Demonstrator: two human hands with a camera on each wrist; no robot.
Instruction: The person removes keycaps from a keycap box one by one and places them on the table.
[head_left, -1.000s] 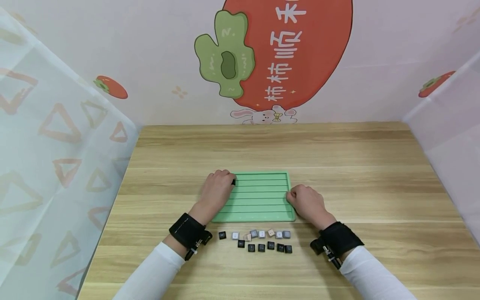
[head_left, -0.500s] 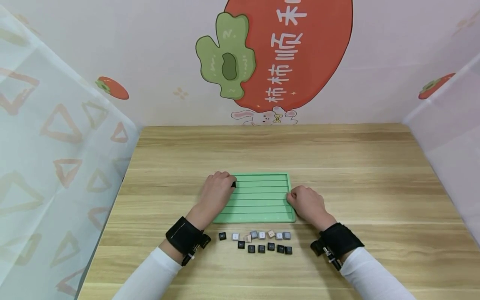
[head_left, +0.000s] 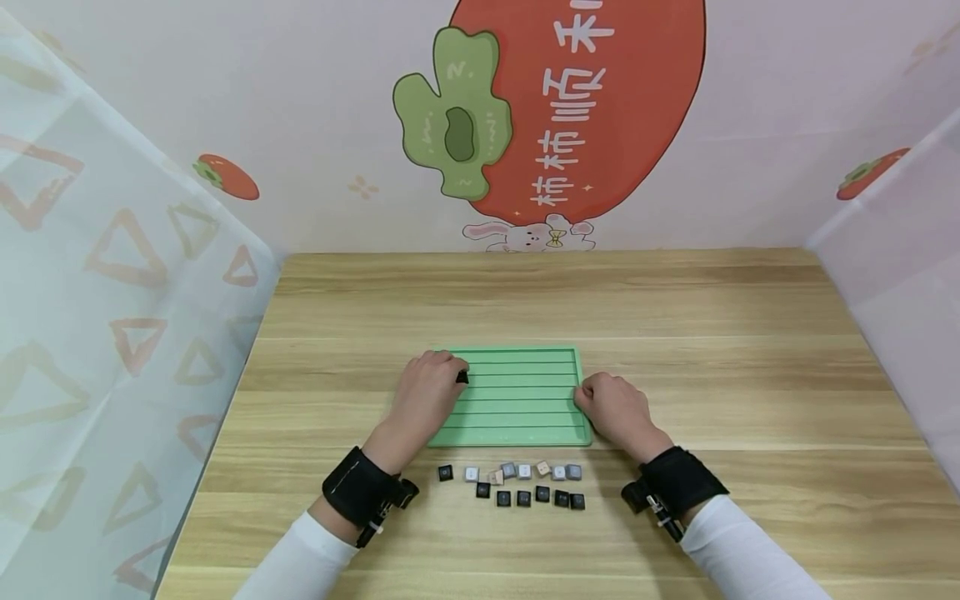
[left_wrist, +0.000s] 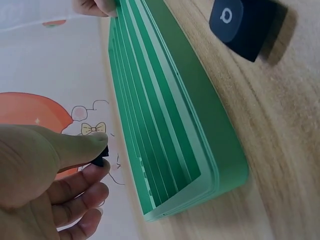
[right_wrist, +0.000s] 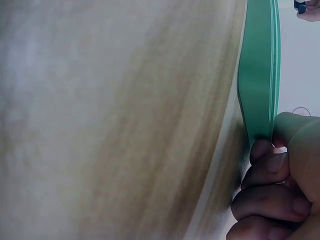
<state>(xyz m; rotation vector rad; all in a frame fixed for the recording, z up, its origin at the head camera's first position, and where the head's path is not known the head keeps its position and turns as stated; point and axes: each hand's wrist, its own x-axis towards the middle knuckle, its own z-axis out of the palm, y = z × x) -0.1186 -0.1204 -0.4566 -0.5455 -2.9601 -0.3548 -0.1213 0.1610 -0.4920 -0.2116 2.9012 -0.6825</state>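
My left hand [head_left: 427, 392] pinches a black keycap [left_wrist: 103, 157] between thumb and index finger, over the left part of a green tray [head_left: 525, 407] with long parallel grooves. In the left wrist view the other fingers curl loosely below the keycap. My right hand [head_left: 618, 408] grips the tray's right edge, thumb at the rim and fingers curled against the outer wall, as the right wrist view shows. A black keycap marked with a Q-like letter [left_wrist: 235, 22] lies on the table by the tray's near side. The left hand hides the tray's far left corner in the head view.
Loose keycaps lie in two uneven rows in front of the tray: white, grey and beige ones such as a white keycap [head_left: 524, 472], and several black ones such as a black keycap [head_left: 523, 498]. A printed cloth wall [head_left: 315, 125] stands behind the wooden table [head_left: 712, 333].
The left hand has drawn back slightly, toward the person and to the left, with the black keycap still pinched. The right hand and the tray stay nearly still.
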